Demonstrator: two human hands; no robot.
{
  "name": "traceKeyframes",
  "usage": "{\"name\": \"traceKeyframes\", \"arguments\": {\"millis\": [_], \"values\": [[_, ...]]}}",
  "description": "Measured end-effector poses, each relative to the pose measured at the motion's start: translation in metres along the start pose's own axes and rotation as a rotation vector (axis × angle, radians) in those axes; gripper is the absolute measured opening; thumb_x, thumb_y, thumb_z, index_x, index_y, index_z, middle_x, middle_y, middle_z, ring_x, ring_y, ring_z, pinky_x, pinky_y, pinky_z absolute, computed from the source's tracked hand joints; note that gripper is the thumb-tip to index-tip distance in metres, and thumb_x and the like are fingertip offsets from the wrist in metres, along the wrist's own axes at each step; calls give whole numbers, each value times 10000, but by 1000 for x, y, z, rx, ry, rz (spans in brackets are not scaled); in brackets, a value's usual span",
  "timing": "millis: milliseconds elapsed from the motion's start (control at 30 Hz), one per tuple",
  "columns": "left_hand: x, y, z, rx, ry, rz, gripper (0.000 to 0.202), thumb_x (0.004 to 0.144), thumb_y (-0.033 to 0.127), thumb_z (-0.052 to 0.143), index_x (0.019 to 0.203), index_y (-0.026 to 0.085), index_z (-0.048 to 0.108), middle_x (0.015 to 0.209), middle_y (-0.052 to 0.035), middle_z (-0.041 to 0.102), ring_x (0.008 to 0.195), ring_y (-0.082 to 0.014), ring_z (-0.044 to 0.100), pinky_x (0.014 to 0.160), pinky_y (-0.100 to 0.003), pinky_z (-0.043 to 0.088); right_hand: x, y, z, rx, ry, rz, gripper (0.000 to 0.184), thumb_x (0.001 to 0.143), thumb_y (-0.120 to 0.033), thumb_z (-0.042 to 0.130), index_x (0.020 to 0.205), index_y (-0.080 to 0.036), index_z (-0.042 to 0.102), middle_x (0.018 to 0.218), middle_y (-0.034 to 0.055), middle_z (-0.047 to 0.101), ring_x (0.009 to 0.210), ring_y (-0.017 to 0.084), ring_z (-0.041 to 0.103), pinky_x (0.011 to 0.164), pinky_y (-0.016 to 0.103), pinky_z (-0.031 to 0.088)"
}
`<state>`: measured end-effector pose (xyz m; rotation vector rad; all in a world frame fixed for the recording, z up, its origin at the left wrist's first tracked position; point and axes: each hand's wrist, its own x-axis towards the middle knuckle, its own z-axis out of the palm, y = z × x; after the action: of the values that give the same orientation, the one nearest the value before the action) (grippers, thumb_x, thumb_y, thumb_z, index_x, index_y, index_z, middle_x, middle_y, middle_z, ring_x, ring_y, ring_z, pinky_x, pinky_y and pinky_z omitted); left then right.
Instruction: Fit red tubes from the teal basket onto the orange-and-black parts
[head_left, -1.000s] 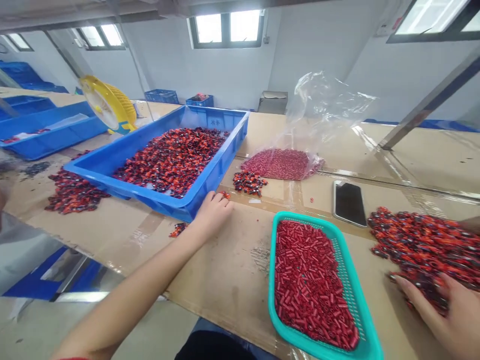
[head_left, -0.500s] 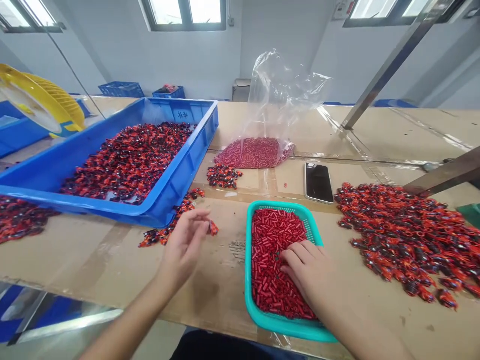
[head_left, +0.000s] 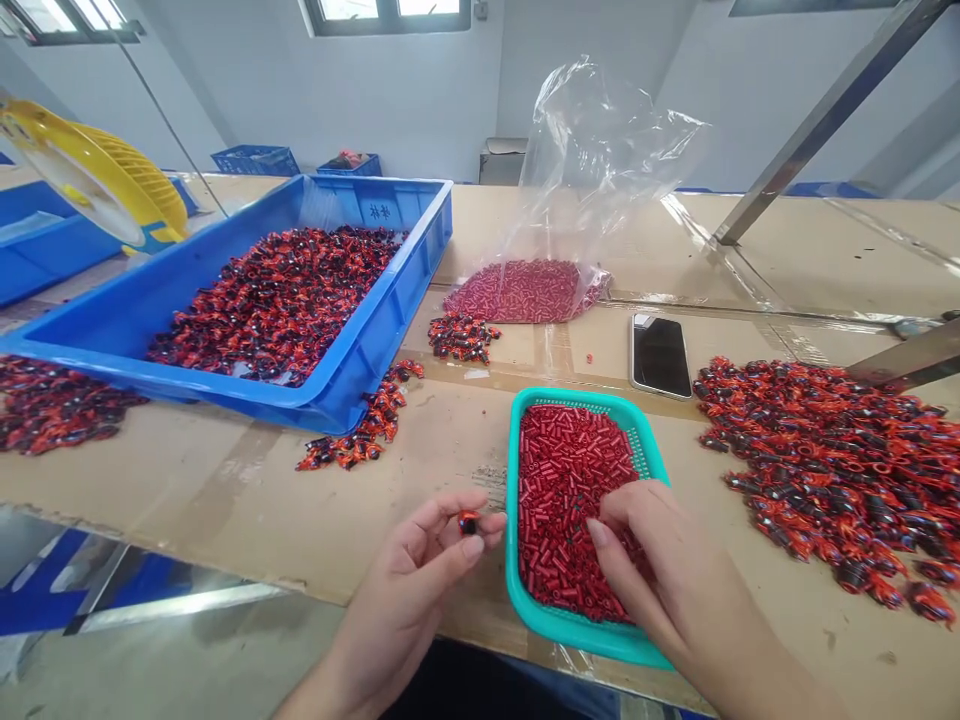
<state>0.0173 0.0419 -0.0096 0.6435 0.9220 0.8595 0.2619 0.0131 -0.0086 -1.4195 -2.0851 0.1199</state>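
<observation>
My left hand [head_left: 424,580] hovers over the cardboard-covered table [head_left: 225,490], a small red-and-black piece [head_left: 469,521] pinched in its fingertips. My right hand [head_left: 664,565] reaches into a teal plastic basket [head_left: 511,520] and rests on its load of short red tubes [head_left: 559,500]. Its thumb and fingers press down among the tubes, and whether they grip one is hidden. A loose heap of similar red-and-black pieces [head_left: 817,470] lies to the right of the basket. A smaller trail of them [head_left: 367,425] lies ahead of my left hand.
A blue plastic tray [head_left: 394,320] full of these pieces stands at the left. Behind the basket are a phone [head_left: 661,355], a clear plastic bag [head_left: 525,290] of red tubes and a small pile [head_left: 463,338]. A yellow fan [head_left: 97,175] stands far left.
My left hand has moved back toward me from the trail of pieces, holding one piece. My right hand stays in the basket, and the view has shifted slightly.
</observation>
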Motion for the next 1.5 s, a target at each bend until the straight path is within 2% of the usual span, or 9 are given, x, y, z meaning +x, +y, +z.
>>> {"name": "traceKeyframes", "arguments": {"millis": [133,333,467,733,1000,1133,1233,1333,1500], "values": [[-12,-3,5,202,-134,251,170,933,374,787,1077,285,809,946,-19,806,868,-141,805,820,-181,630,-1,-30,-5,285,-40,-13,172,1035,-127,485,892,-223,493,774,-8,572,694,131,553,625,245,467],[-24,-3,2,647,-242,724,250,991,245,702,1237,291,721,928,-28,811,781,-149,785,746,-181,632,1,-54,1,354,7,-173,157,961,-75,534,879,-209,520,746,9,634,701,153,571,645,271,508],[-26,0,1,762,-306,871,250,988,230,702,1237,227,701,907,-59,804,798,-160,777,771,-189,629,0,-57,3,359,36,-217,180,974,-104,558,837,-211,517,692,0,620,667,148,555,626,265,506],[-30,2,-2,877,-393,926,292,996,190,679,1287,174,658,961,-101,755,852,-173,755,778,-212,634,0,-60,-4,421,-98,-187,271,1080,-209,471,810,-209,491,685,-13,576,668,123,535,608,233,443],[-36,-1,1,968,-456,919,311,1043,170,593,1354,161,607,1069,-142,778,954,-187,766,832,-239,645,-8,-57,0,956,-442,399,497,994,-685,541,810,-228,472,770,-25,510,733,119,516,622,204,442],[-33,-3,3,955,-373,1083,378,1018,139,646,1385,180,568,1104,-131,821,1034,-195,772,916,-304,631,-11,-58,3,1090,-500,546,593,872,-791,631,822,-220,482,790,-21,536,721,115,493,642,212,448],[-31,-4,6,929,-283,1205,252,1021,167,658,1269,194,621,1068,-71,845,1113,-173,764,1067,-305,555,-7,-60,0,1089,-503,545,637,803,-838,661,897,-211,606,856,24,642,776,152,570,707,245,483],[-35,-3,10,920,-246,1181,165,995,288,710,1154,267,668,1091,-21,843,1090,-195,776,1100,-354,546,-2,-63,0,1073,-462,452,636,818,-849,624,895,-224,710,866,56,678,830,204,606,792,301,496],[-43,8,9,928,-253,1061,168,941,350,771,1088,305,704,1093,-28,840,1046,-229,774,1012,-406,601,-2,-68,10,1252,-336,287,631,904,-765,598,621,-204,538,645,-12,496,651,136,464,639,264,398]]}}
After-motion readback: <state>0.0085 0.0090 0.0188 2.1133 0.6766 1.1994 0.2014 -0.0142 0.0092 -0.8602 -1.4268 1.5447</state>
